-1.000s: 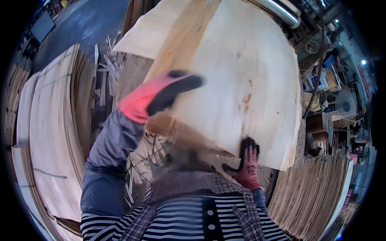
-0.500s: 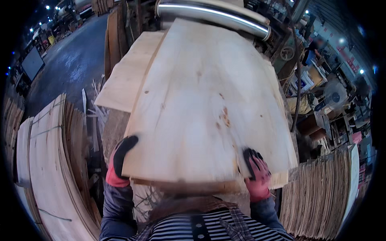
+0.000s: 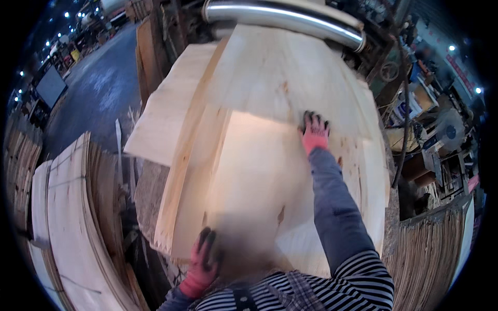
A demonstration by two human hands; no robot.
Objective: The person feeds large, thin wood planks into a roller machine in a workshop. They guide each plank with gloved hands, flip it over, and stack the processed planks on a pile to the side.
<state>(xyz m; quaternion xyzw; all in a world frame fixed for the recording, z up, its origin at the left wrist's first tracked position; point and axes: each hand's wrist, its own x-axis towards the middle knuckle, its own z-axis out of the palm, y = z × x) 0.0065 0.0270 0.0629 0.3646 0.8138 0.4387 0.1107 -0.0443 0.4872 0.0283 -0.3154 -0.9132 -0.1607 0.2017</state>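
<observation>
Both hands wear pink gloves with dark fingertips. My right hand [image 3: 315, 132] is stretched far forward, its spread fingers lying on the near edge of a pale wood veneer sheet [image 3: 254, 67]. This sheet reaches up to a shiny metal roller [image 3: 285, 20]. Under and nearer than it lie more veneer sheets [image 3: 249, 176], with knots and a darker strip along the left. Beside their near left edge is my left hand [image 3: 199, 267], slightly blurred, fingers apart and nothing visibly held.
Stacked veneer bundles [image 3: 65, 207] stand at the left, and another upright stack [image 3: 430, 254] at the lower right. A loose sheet [image 3: 171, 103] juts out on the left. Beyond are a grey floor [image 3: 98, 88], a handwheel [image 3: 389, 71] and a fan [image 3: 449, 129].
The top veneer sheet has slid forward to the roller, uncovering sheets below. My right hand has gone far forward with it; my left hand has let go and drawn back toward me.
</observation>
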